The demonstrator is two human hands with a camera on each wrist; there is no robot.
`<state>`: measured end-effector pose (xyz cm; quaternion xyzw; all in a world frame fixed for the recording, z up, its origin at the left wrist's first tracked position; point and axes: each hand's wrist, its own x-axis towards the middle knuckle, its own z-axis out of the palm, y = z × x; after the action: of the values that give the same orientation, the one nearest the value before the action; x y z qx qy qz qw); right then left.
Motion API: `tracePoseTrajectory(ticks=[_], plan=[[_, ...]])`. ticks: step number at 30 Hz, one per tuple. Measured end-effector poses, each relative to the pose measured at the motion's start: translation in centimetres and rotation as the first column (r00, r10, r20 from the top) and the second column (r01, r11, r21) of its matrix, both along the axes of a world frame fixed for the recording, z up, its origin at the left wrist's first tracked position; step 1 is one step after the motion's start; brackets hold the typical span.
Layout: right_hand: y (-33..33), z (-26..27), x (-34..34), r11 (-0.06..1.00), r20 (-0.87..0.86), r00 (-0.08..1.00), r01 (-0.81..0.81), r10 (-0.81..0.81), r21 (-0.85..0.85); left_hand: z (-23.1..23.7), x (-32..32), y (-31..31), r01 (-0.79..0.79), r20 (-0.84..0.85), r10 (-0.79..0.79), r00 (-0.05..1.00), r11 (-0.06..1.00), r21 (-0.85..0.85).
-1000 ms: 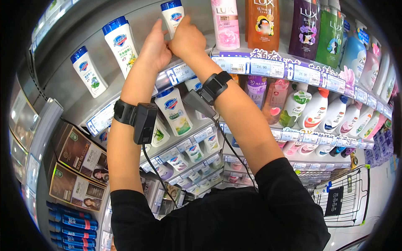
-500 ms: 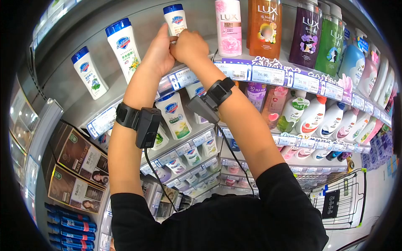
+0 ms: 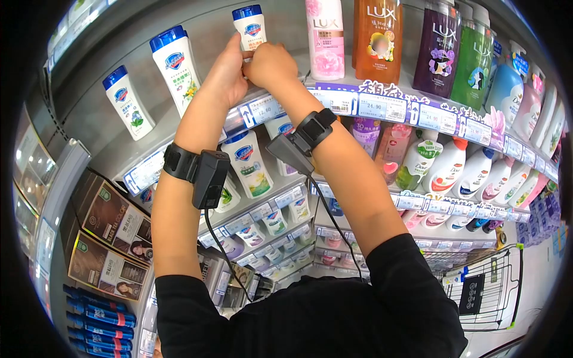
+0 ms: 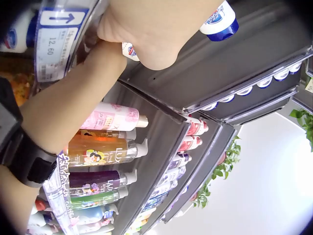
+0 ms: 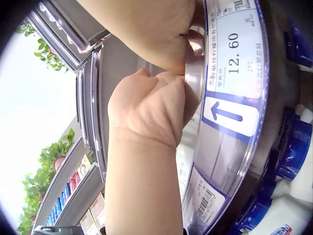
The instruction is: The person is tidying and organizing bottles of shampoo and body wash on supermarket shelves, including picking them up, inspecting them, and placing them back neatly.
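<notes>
At the far middle of the top shelf (image 3: 164,129), a small Safeguard bottle (image 3: 253,28): white body, smooth blue cap, blue shield logo edged in red, a little orange-toned print just below. Seen almost upright, with cap and upper label in plain sight, but lower body and base hidden behind the hands; cannot tell whether lifted or resting on the shelf. Smaller to the eye than the larger Safeguard bottle (image 3: 175,62) to the left, with its green lettering and yellow flowers.

Against the small bottle from the left, the left hand (image 3: 225,76), one digit straight up along the bottle's side and another reaching right, close to the right hand (image 3: 271,67). Across the bottle's front from the right, the right hand, with fingers bent and tips out of sight. Cannot tell how far closed either is, nor whether either has a real grip.

Nearer, on the shelf edge below the wrists, a price label (image 3: 261,111) reading 12.60. Farther right, a pink LUX bottle (image 3: 326,42), then an amber LUX bottle (image 3: 379,42). At near right, a shopping cart (image 3: 498,292).
</notes>
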<state>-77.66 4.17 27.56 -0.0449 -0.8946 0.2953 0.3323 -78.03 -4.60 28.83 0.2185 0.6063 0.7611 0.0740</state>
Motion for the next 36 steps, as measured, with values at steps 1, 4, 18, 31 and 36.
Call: tracePoseTrajectory(ticks=[1,4,18,31,36], plan=[[0.0,0.0,0.0,1.0,-0.004,1.0,-0.017,0.017,-0.002,-0.1,-0.2,0.0,0.003,0.01,-0.003,1.0,1.0,0.012],[0.3,0.0,0.2,0.997,0.0,0.997,-0.071,0.071,-0.022,-0.1,-0.4,0.1,-0.026,0.036,0.025,0.999,0.999,0.032],[5.3,1.0,13.4,0.984,-0.784,0.6,-0.037,0.16,0.172,-1.6,1.3,1.6,-0.366,-0.544,0.401,0.737,0.914,0.176],[9.0,-0.5,10.7,0.995,-0.454,0.891,0.052,-0.007,0.086,-2.5,0.1,7.2,-0.269,-0.705,0.068,0.706,0.947,-0.177],[9.2,-0.5,10.0,0.999,-0.437,0.9,0.01,0.011,0.046,-1.4,-1.3,8.1,-0.134,-0.621,-0.026,0.783,0.968,-0.211]])
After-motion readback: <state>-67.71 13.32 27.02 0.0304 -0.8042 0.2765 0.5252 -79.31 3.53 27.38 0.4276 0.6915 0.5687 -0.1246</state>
